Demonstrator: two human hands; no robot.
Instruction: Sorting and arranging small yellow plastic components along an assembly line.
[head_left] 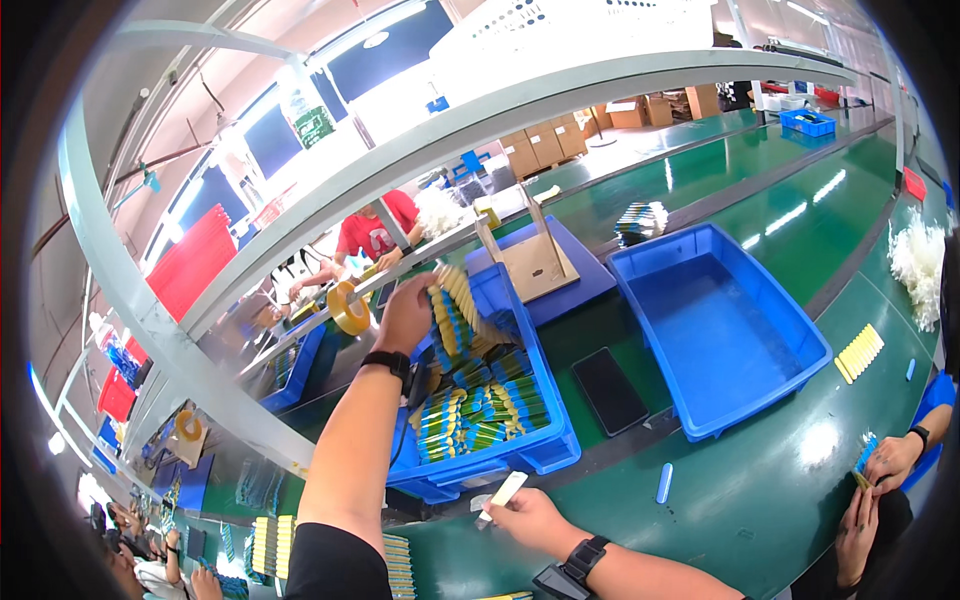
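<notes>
Blue bin (545, 450) of yellow-green packets (480, 405) sits just ahead. Left hand (405, 315) clamped on fanned packet stack (455, 300) above bin, long axis running away from person. Right hand (525, 520), nearer body, pinches white stick (503, 497) just before bin's near rim.

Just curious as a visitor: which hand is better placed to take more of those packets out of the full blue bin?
Probably the left hand: it is already stretched over the full bin, fingers on the packets at its far end. The right hand is short of the bin and holds a white stick.
</notes>
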